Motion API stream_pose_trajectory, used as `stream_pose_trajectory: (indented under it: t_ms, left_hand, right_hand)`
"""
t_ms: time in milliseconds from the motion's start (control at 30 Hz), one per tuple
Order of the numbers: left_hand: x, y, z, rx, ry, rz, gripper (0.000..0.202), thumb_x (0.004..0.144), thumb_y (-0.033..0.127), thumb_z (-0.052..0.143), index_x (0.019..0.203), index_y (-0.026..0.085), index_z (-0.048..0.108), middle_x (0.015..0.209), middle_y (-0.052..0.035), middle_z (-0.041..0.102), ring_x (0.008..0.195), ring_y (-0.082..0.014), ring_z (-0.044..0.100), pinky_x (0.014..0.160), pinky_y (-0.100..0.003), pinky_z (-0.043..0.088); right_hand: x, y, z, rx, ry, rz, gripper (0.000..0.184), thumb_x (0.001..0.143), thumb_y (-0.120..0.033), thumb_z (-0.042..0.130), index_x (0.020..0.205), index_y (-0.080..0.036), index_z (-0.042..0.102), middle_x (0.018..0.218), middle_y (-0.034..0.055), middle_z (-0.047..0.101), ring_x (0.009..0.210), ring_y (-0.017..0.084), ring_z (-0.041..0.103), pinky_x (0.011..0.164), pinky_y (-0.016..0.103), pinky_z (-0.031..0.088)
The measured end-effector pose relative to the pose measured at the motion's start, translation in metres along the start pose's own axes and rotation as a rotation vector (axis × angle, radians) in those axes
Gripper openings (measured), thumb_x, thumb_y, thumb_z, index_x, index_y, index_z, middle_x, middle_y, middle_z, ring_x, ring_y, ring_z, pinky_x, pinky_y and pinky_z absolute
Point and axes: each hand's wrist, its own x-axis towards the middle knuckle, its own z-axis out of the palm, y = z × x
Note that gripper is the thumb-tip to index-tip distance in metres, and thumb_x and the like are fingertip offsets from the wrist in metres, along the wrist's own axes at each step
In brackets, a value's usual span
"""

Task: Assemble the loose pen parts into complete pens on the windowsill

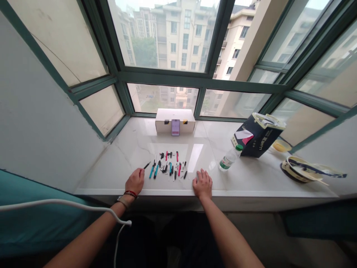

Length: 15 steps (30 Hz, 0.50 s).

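Note:
Between thumb and fingers, my left hand (135,183) grips a slim dark pen part (147,165) whose pointed end sticks out toward the upper right. My right hand (202,184) rests palm down on the white sill, fingers spread and nothing in them. Pen pieces lie scattered between the two hands: a teal pen barrel (151,172) nearest my left hand, a red pen barrel (179,169), a black piece (185,174) nearest my right hand, and several small caps, refills and bits too small to name.
A white box (175,116) with a purple packet (175,127) in front stands against the window. Rightward are a green-capped water bottle (229,159), a dark paper bag (258,136) and an opened food bowl (295,172). A white cable (64,203) crosses over my left forearm.

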Motion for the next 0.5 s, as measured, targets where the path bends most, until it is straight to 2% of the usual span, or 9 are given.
stream_pose_trajectory:
  t_ms: [67,167,367,500]
  left_hand:
    - [-0.014,0.02,0.007,0.031,-0.107,0.104,0.039,0.098,0.049,0.029,0.09,0.025,0.059,0.085,-0.0036,0.066,0.077,-0.0192,0.061,0.064,-0.027,0.036]
    - [-0.028,0.042,0.021,0.075,-0.179,0.187,0.044,0.096,0.056,0.032,0.084,0.024,0.06,0.078,-0.0049,0.067,0.072,-0.0193,0.061,0.061,-0.027,0.032]
    - [-0.04,0.071,0.051,0.035,-0.224,0.27,0.05,0.092,0.063,0.034,0.078,0.024,0.061,0.073,-0.0059,0.066,0.069,-0.0192,0.059,0.06,-0.027,0.03]
    - [-0.045,0.082,0.06,0.015,-0.182,0.25,0.051,0.092,0.063,0.034,0.079,0.023,0.062,0.074,-0.0062,0.066,0.07,-0.0192,0.06,0.06,-0.028,0.03]
  right_hand:
    - [0.0,0.0,-0.001,0.003,0.007,-0.003,0.045,0.088,-0.029,0.043,0.13,-0.02,0.057,0.149,0.0089,0.042,0.138,0.028,0.033,0.111,0.043,0.022]
    - [0.0,0.0,-0.002,-0.002,0.009,-0.004,0.045,0.088,-0.029,0.042,0.13,-0.02,0.057,0.148,0.0088,0.043,0.137,0.028,0.034,0.111,0.043,0.022]
    - [0.0,-0.002,-0.002,-0.038,-0.025,-0.006,0.046,0.09,-0.028,0.04,0.133,-0.02,0.055,0.15,0.0106,0.041,0.139,0.027,0.033,0.111,0.045,0.022]
    - [0.0,0.0,0.001,-0.041,-0.014,-0.009,0.046,0.09,-0.028,0.039,0.133,-0.019,0.055,0.15,0.0107,0.041,0.138,0.028,0.033,0.111,0.045,0.023]
